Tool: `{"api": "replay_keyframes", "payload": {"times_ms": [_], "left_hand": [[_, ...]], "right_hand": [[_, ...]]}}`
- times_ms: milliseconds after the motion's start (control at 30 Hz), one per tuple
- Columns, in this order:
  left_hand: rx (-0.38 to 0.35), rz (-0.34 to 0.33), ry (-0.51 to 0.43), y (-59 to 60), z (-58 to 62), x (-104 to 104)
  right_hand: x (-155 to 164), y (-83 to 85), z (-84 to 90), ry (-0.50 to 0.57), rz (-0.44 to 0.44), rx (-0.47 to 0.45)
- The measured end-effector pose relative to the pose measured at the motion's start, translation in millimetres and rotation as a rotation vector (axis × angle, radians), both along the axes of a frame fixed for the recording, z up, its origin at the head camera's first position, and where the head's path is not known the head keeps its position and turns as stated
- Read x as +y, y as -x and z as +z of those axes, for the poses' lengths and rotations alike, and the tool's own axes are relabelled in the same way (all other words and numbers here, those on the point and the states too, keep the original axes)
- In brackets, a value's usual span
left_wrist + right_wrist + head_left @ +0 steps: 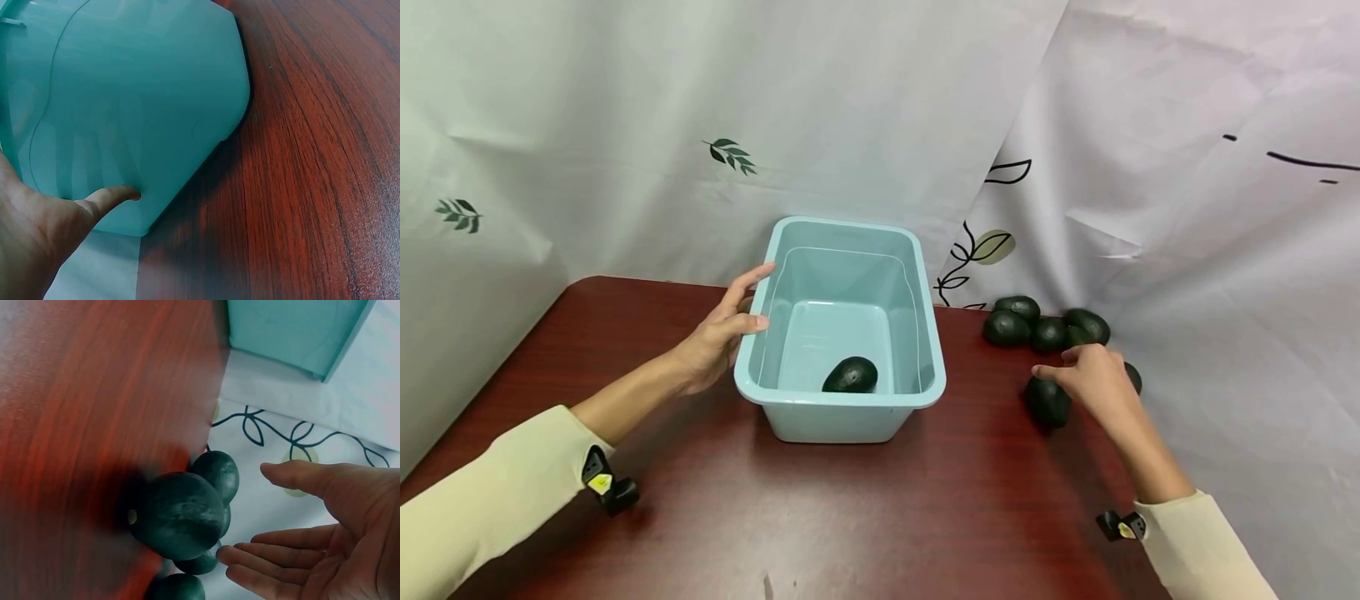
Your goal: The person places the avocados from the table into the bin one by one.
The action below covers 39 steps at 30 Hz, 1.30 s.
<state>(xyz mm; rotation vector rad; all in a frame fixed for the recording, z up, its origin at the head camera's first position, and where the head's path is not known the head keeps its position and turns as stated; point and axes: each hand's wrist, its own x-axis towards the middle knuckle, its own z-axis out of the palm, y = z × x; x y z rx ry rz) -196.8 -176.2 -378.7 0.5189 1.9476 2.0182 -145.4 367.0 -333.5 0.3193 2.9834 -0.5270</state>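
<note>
here, hands at bin and avocados
left hand [718, 333] fingers loosely touch the bin [925, 392] rim; right hand [1093, 379] fingers released over an avocado [1047, 402].

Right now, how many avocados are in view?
7, maybe more hidden. One avocado in the bin; four clustered by the backdrop; one by the right hand; one mostly hidden behind the right hand.
</note>
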Motion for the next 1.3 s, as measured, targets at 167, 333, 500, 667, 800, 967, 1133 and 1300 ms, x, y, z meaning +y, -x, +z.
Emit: {"api": "replay_keyframes", "payload": {"times_ms": [167, 333, 500, 667, 800, 967, 1133, 1300], "left_hand": [[0.002, 0.002, 0.006, 0.0, 0.0, -0.1], [0.003, 0.000, 0.001, 0.9, -0.5, 1.3], [0.001, -0.006, -0.008, 1.5, -1.1, 1.8], [-0.001, 0.001, -0.006, 0.9, -0.9, 1.2], [-0.003, 0.005, -0.001, 0.3, 0.0, 0.7], [-0.006, 0.007, 0.003, 0.1, 0.5, 1.2], [-0.008, 0.011, 0.005, 0.0, -0.4, 1.1], [-0.003, 0.013, 0.013, 0.5, -0.8, 0.8]], "right_hand": [[3.9, -3.1, -8.2, -0.010, 0.001, 0.000], [7.2, -5.0, -14.0, -0.028, -0.011, 0.005], [9.5, -4.9, -17.0, -0.039, -0.039, -0.039], [11.0, -3.9, -21.5, -0.046, -0.047, -0.063], [10.4, -4.7, -25.2, -0.042, -0.047, -0.058], [9.6, -5.9, -29.1, -0.016, -0.028, -0.059], [10.6, -6.2, -30.7, -0.016, -0.024, -0.083], [11.4, -3.0, -30.7, -0.029, -0.014, -0.096]]}}
